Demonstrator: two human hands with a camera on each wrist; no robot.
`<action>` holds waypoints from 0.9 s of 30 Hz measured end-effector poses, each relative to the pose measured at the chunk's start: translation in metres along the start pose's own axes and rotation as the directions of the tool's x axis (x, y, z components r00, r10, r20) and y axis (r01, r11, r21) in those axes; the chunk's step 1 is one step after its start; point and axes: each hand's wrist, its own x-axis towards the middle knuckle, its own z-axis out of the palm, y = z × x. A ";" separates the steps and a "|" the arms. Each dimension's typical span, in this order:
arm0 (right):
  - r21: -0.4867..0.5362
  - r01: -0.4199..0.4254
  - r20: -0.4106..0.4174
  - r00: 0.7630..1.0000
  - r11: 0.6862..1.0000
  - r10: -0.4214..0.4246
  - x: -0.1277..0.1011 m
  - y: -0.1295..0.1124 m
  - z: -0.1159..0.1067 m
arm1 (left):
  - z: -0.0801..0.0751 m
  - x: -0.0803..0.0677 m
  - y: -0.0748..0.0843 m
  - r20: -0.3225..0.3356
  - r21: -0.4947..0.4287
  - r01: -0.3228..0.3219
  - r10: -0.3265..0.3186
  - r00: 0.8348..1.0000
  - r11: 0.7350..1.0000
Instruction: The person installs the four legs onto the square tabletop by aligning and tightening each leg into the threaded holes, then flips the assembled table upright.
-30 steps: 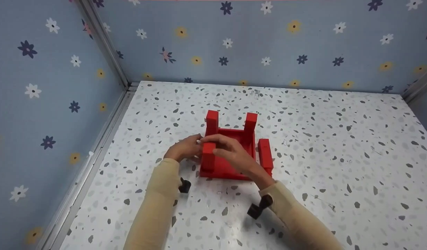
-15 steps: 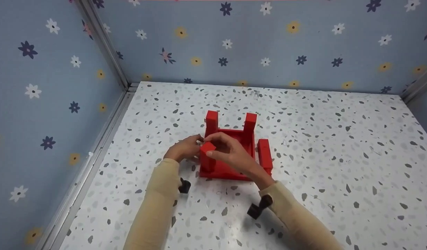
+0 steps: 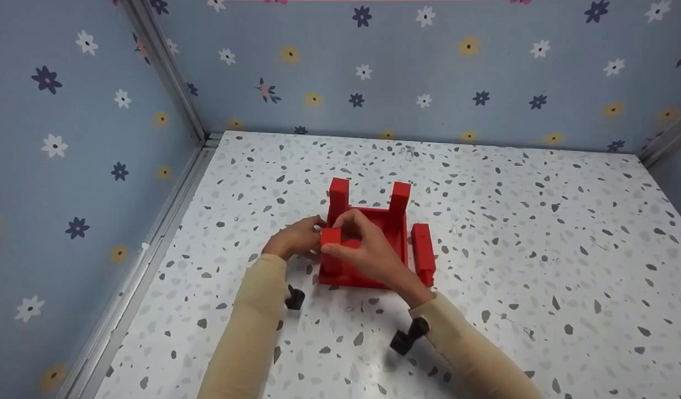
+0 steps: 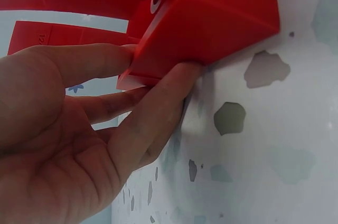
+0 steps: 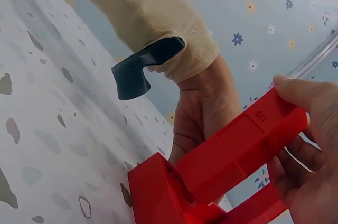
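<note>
A red square tray-like base point(image 3: 356, 281) lies on the speckled table, with red square posts standing at its corners. At the near-left corner, my right hand point(image 3: 376, 252) pinches the top of one post point(image 3: 331, 237) between thumb and fingers. That post point(image 5: 237, 145) carries the mark "120" in the right wrist view, and its lower end meets the base, slightly apart or tilted there. My left hand point(image 3: 295, 237) grips the base's left side, thumb on one face and fingers point(image 4: 163, 97) against the underside edge. Two more posts, far-left point(image 3: 338, 197) and far-right point(image 3: 399, 198), stand upright.
A loose red post point(image 3: 423, 247) with a narrower end lies on the table, just right of the base. Flower-patterned panels point(image 3: 418, 72) rise behind and at the left, with a metal rail point(image 3: 146, 271) along the left edge.
The near-left post's top has turned between my right fingers, from square-on to angled and back. My right fingers have shifted their grip on it. My left hand stays on the base.
</note>
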 end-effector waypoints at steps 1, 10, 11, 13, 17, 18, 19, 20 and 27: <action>-0.001 0.003 -0.003 1.000 1.000 -0.003 0.000 0.000 0.000 | 0.000 0.000 0.000 0.001 0.005 0.002 -0.002 1.000 1.000; -0.004 -0.007 0.000 1.000 1.000 0.007 -0.001 0.000 0.000 | 0.000 0.001 0.000 -0.009 0.032 0.030 -0.029 1.000 0.999; 0.002 -0.009 0.007 1.000 1.000 0.009 -0.001 0.000 -0.001 | 0.000 0.001 0.000 -0.007 0.030 0.028 -0.028 1.000 0.999; 0.036 -0.014 0.026 1.000 0.999 0.013 -0.001 0.001 -0.002 | 0.000 0.002 -0.001 -0.006 0.030 0.024 -0.024 1.000 0.999; 0.173 -0.002 0.071 0.997 0.985 -0.010 -0.001 0.002 -0.005 | 0.000 0.002 -0.002 -0.007 0.030 0.004 -0.004 1.000 1.000; 0.212 -0.002 0.085 0.996 0.977 -0.017 0.000 0.002 -0.005 | 0.000 0.002 -0.002 -0.010 0.026 0.001 0.000 1.000 1.000; 0.244 -0.001 0.099 0.995 0.970 -0.024 0.000 0.002 -0.006 | 0.000 0.002 -0.003 -0.013 0.027 -0.004 0.005 1.000 1.000; 0.268 -0.002 0.114 0.993 0.964 -0.030 0.001 0.002 -0.006 | 0.000 0.001 -0.003 -0.010 0.015 -0.012 0.012 1.000 1.000; 0.315 -0.013 0.193 0.980 0.949 -0.050 0.002 0.003 -0.007 | 0.001 0.000 -0.003 -0.009 -0.002 -0.008 0.008 1.000 1.000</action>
